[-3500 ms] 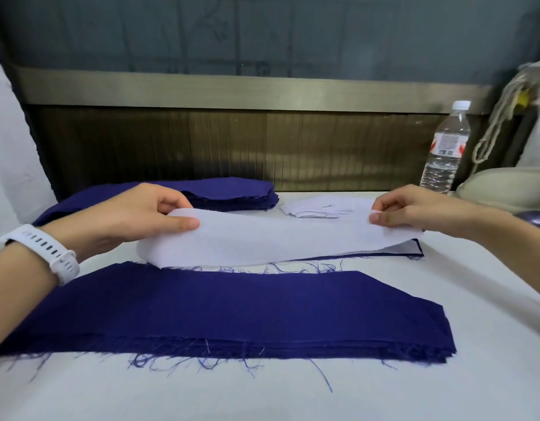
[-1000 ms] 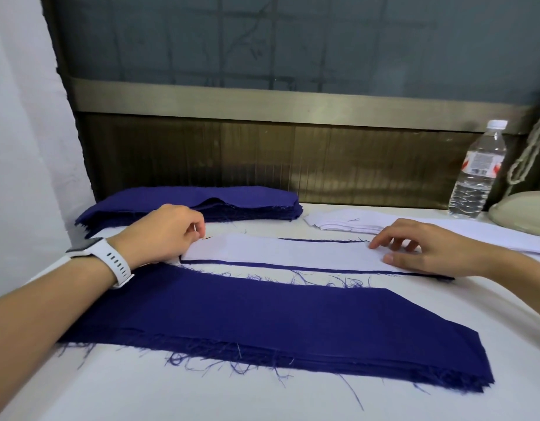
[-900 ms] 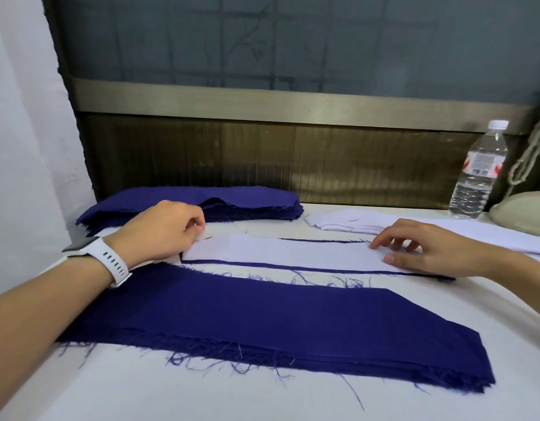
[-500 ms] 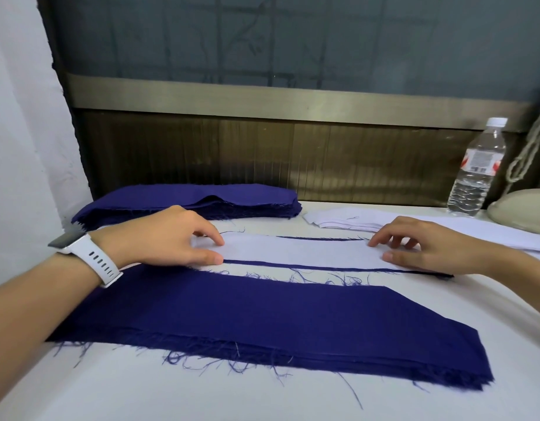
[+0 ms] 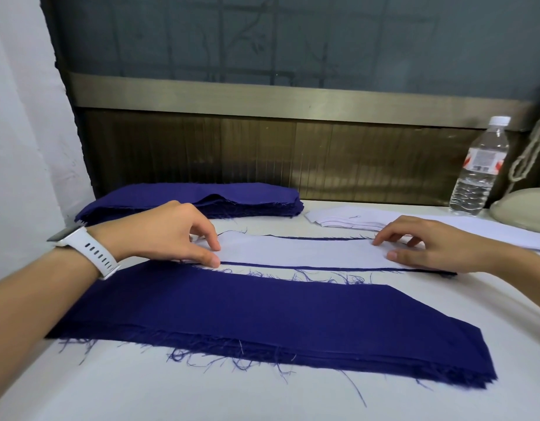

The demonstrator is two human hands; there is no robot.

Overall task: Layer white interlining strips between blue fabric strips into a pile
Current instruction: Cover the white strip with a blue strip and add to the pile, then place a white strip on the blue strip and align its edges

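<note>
- A white watch (image 5: 86, 250) sits on the wrist at the far left; its band is smooth and has little holes.
- The left hand (image 5: 171, 235) holds nothing; its fingertips (image 5: 214, 247) press down on the left end of the white strip (image 5: 299, 253); the fingers are bent a bit, but they do not wrap round it.
- Behind that hand, by the wall, is a thick heap of blue cloth (image 5: 202, 199); it is dark, soft and rounded at the ends.
- The white strip is the top of the pile in the middle of the table (image 5: 141, 390), between the two hands; it is long, thin and flat; a blue strip (image 5: 308, 266) lies right under it and peeks out as a dark line along the near and far sides.
- I think both kinds of strip are very light and floppy; the white one looks smooth and may slide on the blue; a good way to lift one is by its two short ends, one in each hand, so it does not sag or fold.
- Just in front of the pile lies a wide blue stack (image 5: 262, 323); its edges are hairy with loose threads; these may catch, so a gentle lift seems best.
- At the back, more to the right, is a small stack of white strips (image 5: 347, 221); they look thin like paper.
- The right hand (image 5: 430, 247) is loose and holds nothing; its spread fingers rest on the right end of the white strip.
- A clear plastic water bottle (image 5: 478, 165) stands by the wall at the far right, well apart from the pile.
</note>
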